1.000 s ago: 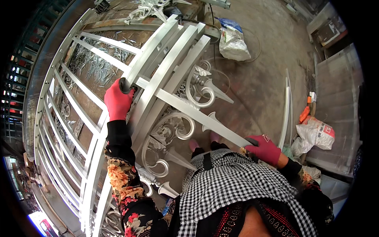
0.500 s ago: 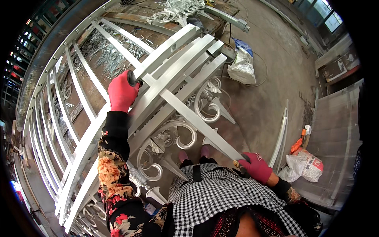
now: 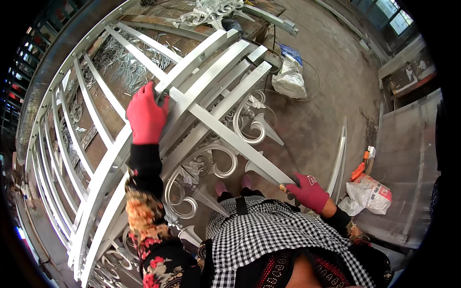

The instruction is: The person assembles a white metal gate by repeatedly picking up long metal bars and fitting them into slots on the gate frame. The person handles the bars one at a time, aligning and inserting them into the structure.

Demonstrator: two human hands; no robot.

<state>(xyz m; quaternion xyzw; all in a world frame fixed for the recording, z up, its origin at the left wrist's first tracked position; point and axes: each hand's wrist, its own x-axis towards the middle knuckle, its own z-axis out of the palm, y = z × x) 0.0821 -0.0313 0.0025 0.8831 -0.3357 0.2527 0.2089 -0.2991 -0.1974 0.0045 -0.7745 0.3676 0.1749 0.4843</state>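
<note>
A curved silver metal railing frame [image 3: 91, 111], with a row of parallel bars, spreads across the left and middle. My left hand [image 3: 147, 115], in a red glove with a dark palm, is closed around a rail near a bar joint; its fingertips are partly hidden. My right hand [image 3: 309, 193], gloved in darker red, is shut on the near end of a straight silver bar [image 3: 235, 140]. That bar slants up left to the frame, its far end meeting the rail near my left hand. Silver scrollwork [image 3: 225, 165] with pointed tips shows beneath the rails.
Loose thin metal pieces [image 3: 126, 72] lie heaped on the worktable under the frame. More ornate silver scrollwork [image 3: 206, 12] rests at its far end. A white and blue sack [image 3: 289, 79] stands on the floor. On the right are a plastic bag [image 3: 372, 196], an orange-handled tool [image 3: 359, 171] and long strips [image 3: 338, 163].
My left hand and forearm have turned slightly, showing more of the glove's back. My right hand keeps its hold on the bar's end. The whole view has shifted a little.
</note>
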